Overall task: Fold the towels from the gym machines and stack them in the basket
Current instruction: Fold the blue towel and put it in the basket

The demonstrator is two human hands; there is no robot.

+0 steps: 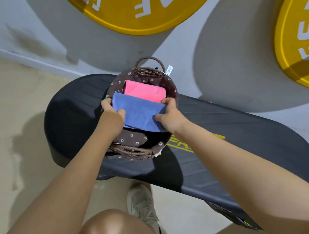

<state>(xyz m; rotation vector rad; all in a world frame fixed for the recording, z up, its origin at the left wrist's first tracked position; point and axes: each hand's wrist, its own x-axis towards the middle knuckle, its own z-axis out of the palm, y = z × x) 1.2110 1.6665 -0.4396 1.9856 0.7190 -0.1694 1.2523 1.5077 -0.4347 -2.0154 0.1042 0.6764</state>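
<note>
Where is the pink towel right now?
In the head view, the pink towel lies inside the basket, at its far side, partly covered by the blue towel both hands hold.

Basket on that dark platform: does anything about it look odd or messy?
Nothing is spilled or damaged. The basket sits near the platform's front edge. Both hands, left and right, hold a folded blue towel over a pink towel inside.
</note>
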